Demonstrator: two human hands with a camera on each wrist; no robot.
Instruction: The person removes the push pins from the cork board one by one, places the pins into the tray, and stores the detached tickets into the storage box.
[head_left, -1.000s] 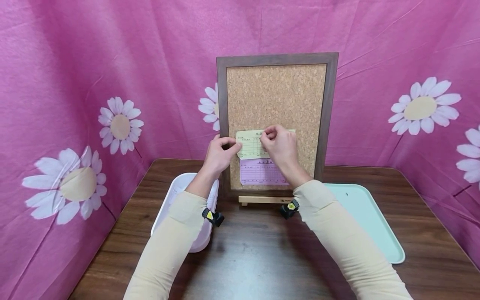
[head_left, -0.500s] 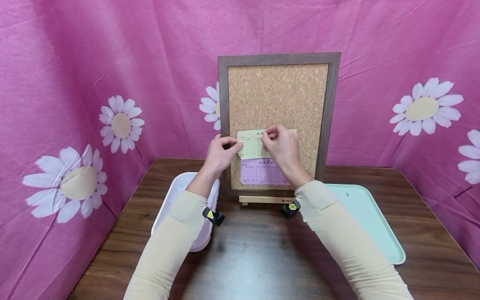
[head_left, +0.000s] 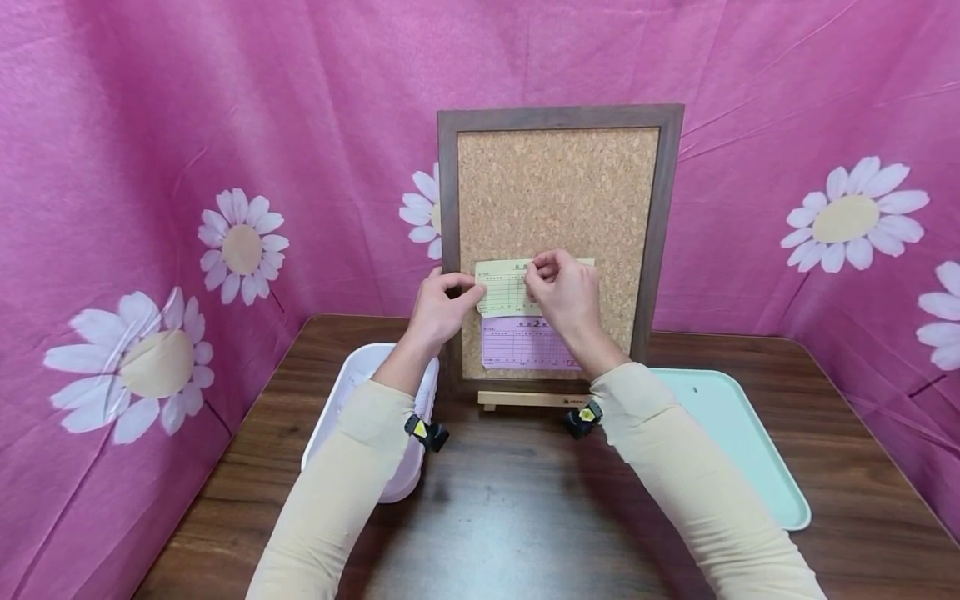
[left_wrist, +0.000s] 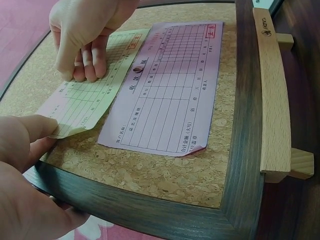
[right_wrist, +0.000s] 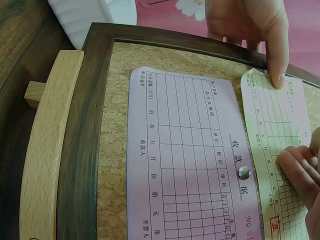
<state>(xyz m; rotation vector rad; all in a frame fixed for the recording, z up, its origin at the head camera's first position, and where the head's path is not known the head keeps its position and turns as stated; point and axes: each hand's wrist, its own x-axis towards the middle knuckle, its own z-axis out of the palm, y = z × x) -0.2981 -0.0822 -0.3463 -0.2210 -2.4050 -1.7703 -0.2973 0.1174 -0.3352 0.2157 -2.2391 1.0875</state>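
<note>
A yellow-green receipt slip [head_left: 495,287] lies against the cork board [head_left: 555,192], just above a purple receipt slip [head_left: 525,343]. My left hand [head_left: 438,308] pinches the yellow slip's left edge beside the frame. In the left wrist view, a finger of that hand presses near the slip's corner. My right hand [head_left: 566,296], fingers curled, pinches at the slip's upper middle; whatever sits between its fingertips is hidden, likely a thumbtack. A round metal thumbtack [right_wrist: 244,173] holds the purple slip at its upper middle. One corner of the purple slip curls up.
The board's dark wooden frame [head_left: 667,225] leans on a light wooden stand [head_left: 525,399]. At left is a white tub [head_left: 360,362], partly behind the left arm. A mint-green tray [head_left: 750,450] with a small dark object [head_left: 695,389] lies right on the wooden table [head_left: 487,517].
Both hands keep their places on the yellow slip. The whole scene shifts slightly in the head view; nothing else visibly moves.
</note>
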